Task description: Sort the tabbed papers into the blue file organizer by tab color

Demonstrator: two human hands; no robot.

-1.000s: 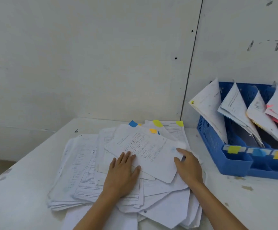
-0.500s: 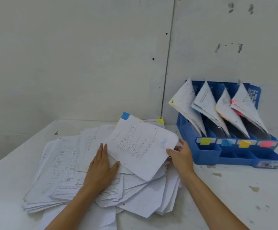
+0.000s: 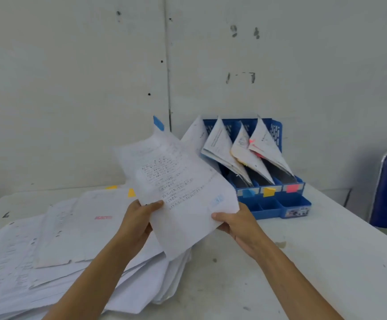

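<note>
We hold one white printed sheet [image 3: 176, 181] up off the white table [image 3: 315, 262]. Our left hand [image 3: 139, 218] pinches its near-left edge and our right hand [image 3: 236, 221] grips its near-right corner. Both are clamped on the paper so that it spreads flat and its blue tab [image 3: 158, 123] shows clear at the top for reading. The blue plastic file organizer [image 3: 277, 132] stands at the table's far edge, its blue-marked slot [image 3: 248, 193] likely the target. The loose pile of white papers [image 3: 60, 245] lies along the near-left edge.
</note>
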